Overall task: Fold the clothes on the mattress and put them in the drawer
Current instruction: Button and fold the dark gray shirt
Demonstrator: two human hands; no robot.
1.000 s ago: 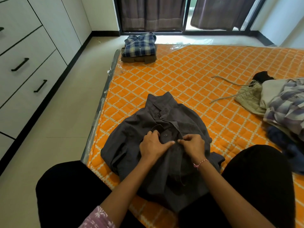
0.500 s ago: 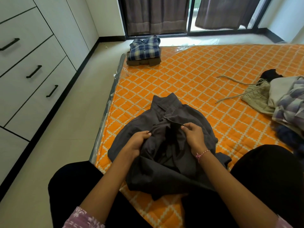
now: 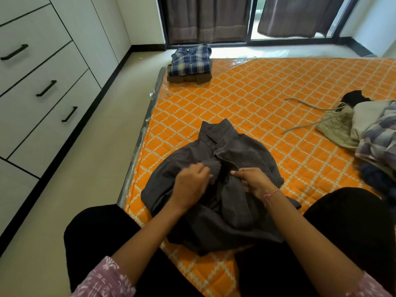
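Orange quilted mattress across the centre and right of the frame, white drawer unit along the left edge, every drawer front closed. Dark grey shirt at lower centre of the mattress, front side up and bunched; collar toward the top of the frame, hem toward the bottom edge, so long axis near vertical in the picture, leaning slightly left at the collar end. Heap of unfolded clothes at the right edge; folded stack with a plaid shirt on top at the upper-left corner of the mattress, near the window.

Left hand curled into the left front panel, right hand pinching the right placket edge: both grips narrow and full of cloth, meeting at mid-chest.

Risks, by judgement: loose fabric gathered under the wrists likely to get trapped in the fold and leave a lumpy, lopsided bundle. Plackets misaligned at this point, possibly a crooked front and uneven side folds. Sleeves not clearly visible, perhaps tucked beneath; if left so, extra bulk. Shirt close to the mattress's left edge, so a hard tug could drag it onto the floor. Drawers closed, so a free hand needed later.
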